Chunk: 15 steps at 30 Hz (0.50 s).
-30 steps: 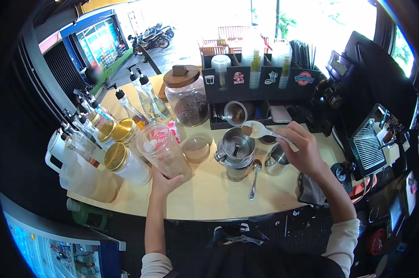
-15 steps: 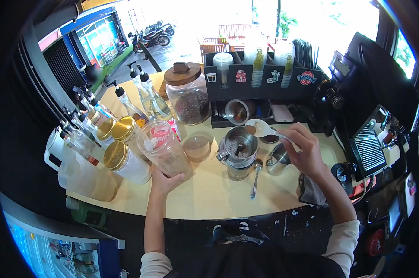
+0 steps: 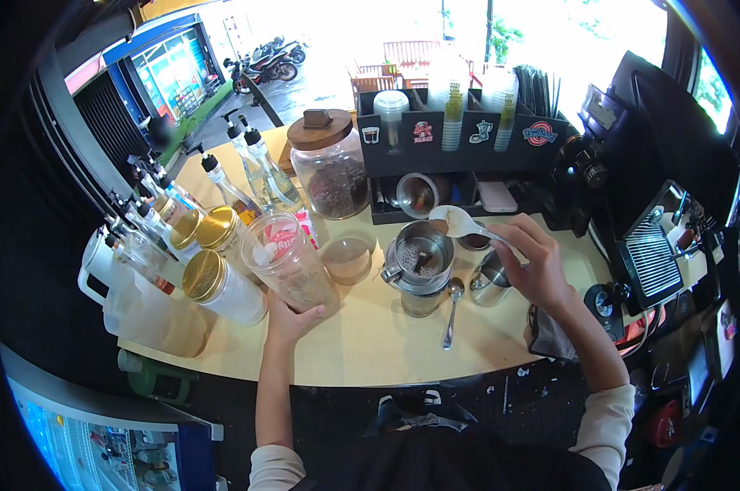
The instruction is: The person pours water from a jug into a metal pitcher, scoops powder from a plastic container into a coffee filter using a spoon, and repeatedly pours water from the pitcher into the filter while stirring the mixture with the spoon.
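My left hand (image 3: 295, 317) is closed round the lower part of a clear jar (image 3: 292, 266), which leans to the left and has a pink and white packet inside its mouth. Pinched in my right hand (image 3: 538, 260) is a white spoon (image 3: 470, 225) with brown powder at its tip. The spoon's bowl is above the right rear rim of a metal drip filter (image 3: 419, 266); touching or apart, I cannot tell. Perforated metal shows inside the filter, which sits on a glass (image 3: 421, 304). A metal spoon (image 3: 449, 327) lies beside the glass, near a metal cup (image 3: 490, 282).
Gold-lidded jars (image 3: 204, 276) and several pump bottles stand at the left. Behind are a wooden-lidded jar (image 3: 325, 176) and a black cup organizer (image 3: 460, 147). A clear bowl-like lid (image 3: 348, 260) lies mid-table. A dark cloth (image 3: 552, 335) and an espresso machine (image 3: 652, 254) are at the right.
My right hand and the white spoon have shifted slightly left, toward the filter's rim. My left hand keeps its hold on the jar. The whole view has shifted a little.
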Tool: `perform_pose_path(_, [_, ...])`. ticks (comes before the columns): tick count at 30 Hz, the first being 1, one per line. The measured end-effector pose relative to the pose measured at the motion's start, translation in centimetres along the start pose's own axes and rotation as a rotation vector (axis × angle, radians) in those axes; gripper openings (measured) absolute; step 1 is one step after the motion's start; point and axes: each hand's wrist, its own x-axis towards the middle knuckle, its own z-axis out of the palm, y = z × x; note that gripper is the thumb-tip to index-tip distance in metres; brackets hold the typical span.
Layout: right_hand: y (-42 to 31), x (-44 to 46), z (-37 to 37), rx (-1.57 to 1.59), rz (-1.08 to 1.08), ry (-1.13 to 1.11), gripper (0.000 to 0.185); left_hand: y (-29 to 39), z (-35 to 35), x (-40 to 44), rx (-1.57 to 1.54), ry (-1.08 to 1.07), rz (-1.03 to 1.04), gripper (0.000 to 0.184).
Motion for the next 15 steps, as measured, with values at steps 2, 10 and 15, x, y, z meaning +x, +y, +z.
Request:
perform_pose_path(2, [-0.1, 0.0, 0.1, -0.004, 0.011, -0.021, 0.019, 0.1, 0.2, -0.1, -0.031, 0.008, -0.019, 0.078])
perform_pose_path(10, [-1.1, 0.0, 0.5, 0.094, 0.063, -0.035, 0.028, 0.9, 0.4, 0.1, -0.081, -0.006, -0.021, 0.078])
perform_pose_path(15, [-0.7, -0.9, 1.7, 0.077, 0.041, -0.175, 0.031, 0.8, 0.3, 0.0, -0.088, -0.021, -0.046, 0.078])
